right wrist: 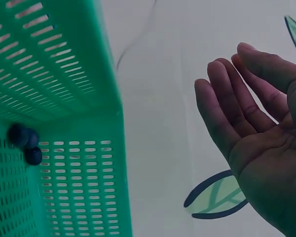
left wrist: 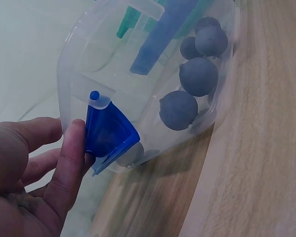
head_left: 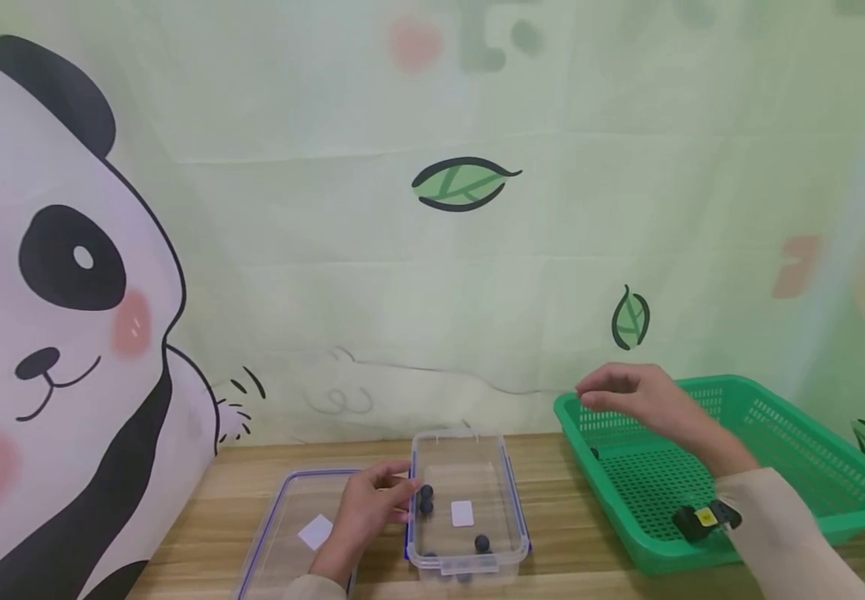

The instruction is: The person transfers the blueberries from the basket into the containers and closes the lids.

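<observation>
A clear plastic box [head_left: 470, 467] stands on the wooden table with several blueberries [left wrist: 199, 76] in it. My left hand [head_left: 374, 504] is at its left side, and its fingers [left wrist: 73, 148] touch the box beside a blue hinged clip [left wrist: 111, 131]. That clip hangs away from the wall. Palm exposed and fingers slightly bent, my right hand [head_left: 646, 400] is raised over the left rear corner of a green plastic basket [head_left: 631, 533]. Nothing shows in this hand. Dark blueberries [right wrist: 33, 156] lie inside the basket in the right wrist view.
Left of the box lies a clear lid [head_left: 286, 504] with a blue seal and a white label [head_left: 316, 531]. A printed cloth [head_left: 312, 250] with a panda and leaves hangs behind the wooden table [head_left: 552, 517]. Bare table separates box and basket.
</observation>
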{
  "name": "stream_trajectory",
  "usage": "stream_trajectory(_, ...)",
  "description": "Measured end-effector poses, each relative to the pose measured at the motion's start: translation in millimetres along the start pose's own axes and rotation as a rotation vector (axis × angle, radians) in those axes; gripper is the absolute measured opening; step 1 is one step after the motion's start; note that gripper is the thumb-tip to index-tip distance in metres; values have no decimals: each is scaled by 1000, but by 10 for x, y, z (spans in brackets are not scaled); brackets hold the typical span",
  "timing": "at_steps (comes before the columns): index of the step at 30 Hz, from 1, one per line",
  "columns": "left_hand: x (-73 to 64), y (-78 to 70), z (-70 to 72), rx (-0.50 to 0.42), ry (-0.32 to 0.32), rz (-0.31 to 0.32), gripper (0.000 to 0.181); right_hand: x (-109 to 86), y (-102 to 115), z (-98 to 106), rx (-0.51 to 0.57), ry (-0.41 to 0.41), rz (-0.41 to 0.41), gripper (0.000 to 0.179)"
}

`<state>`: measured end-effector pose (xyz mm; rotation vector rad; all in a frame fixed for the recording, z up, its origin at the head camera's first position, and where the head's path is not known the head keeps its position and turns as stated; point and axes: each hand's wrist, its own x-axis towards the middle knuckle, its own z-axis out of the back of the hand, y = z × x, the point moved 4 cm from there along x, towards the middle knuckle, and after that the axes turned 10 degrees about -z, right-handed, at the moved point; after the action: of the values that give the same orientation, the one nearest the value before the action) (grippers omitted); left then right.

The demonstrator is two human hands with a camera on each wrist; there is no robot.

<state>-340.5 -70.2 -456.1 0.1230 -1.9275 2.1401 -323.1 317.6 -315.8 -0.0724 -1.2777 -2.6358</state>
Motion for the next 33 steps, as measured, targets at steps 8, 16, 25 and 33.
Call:
stream_trajectory(8,-3,-8,-9,-5,3,4,45,128,-202,-43,117,34,-51,37)
stream_trajectory(16,-5,-10,-23,-11,1,9,46,247,-332,-63,193,37,-118,46)
stream_trajectory(25,-10,-11,-32,-9,7,11,45,333,-359,-49,168,-9,-146,48)
stream_trajectory(33,-5,-9,-22,-3,-7,2,46,451,-450,-35,-58,5,-145,26)
